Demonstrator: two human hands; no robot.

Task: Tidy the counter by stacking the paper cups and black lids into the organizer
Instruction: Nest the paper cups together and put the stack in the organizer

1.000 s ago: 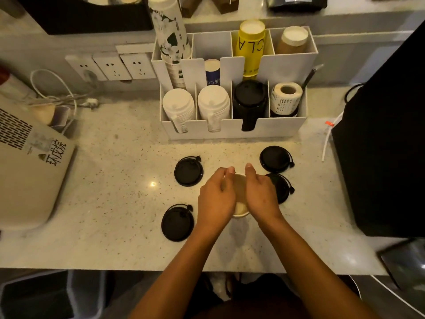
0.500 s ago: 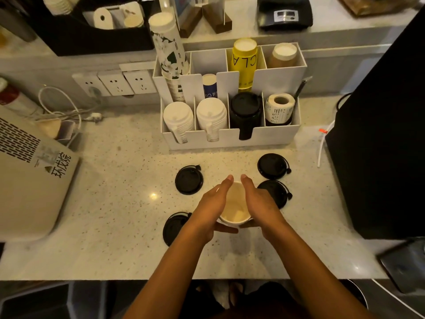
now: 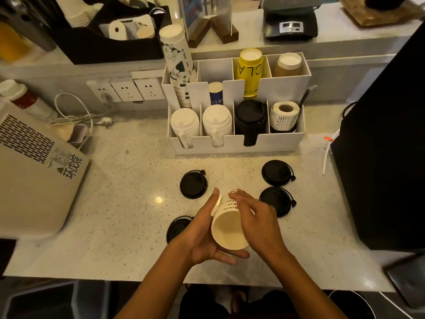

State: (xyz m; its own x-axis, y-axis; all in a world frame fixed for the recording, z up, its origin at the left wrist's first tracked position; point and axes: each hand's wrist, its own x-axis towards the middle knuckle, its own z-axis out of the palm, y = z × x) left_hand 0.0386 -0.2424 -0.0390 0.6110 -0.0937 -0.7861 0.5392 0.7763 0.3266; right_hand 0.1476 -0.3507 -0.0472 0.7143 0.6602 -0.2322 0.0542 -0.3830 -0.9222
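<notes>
I hold a white paper cup [image 3: 230, 229] above the counter, tipped so its open mouth faces me. My left hand [image 3: 202, 236] grips it from the left with fingers curled beneath. My right hand [image 3: 257, 223] grips its right side, fingertips near the base. Several black lids lie loose on the counter: one [image 3: 193, 184] ahead left, two [image 3: 277, 172] [image 3: 277, 201] at the right, and one [image 3: 178, 227] partly hidden by my left hand. The white organizer [image 3: 236, 147] stands behind, holding a black lid stack [image 3: 250, 118], white lid stacks [image 3: 185, 123] and cup stacks [image 3: 250, 65].
A beige appliance [image 3: 34, 176] fills the left of the counter, with cables [image 3: 76, 111] and wall sockets [image 3: 128, 88] behind it. A tall black machine [image 3: 386, 146] blocks the right side. A label roll [image 3: 285, 116] sits in the organizer's right slot. The counter edge runs just below my wrists.
The cup stood upright on the counter between my hands; now it is raised and tipped with its mouth toward me. My left fingers have moved beneath it.
</notes>
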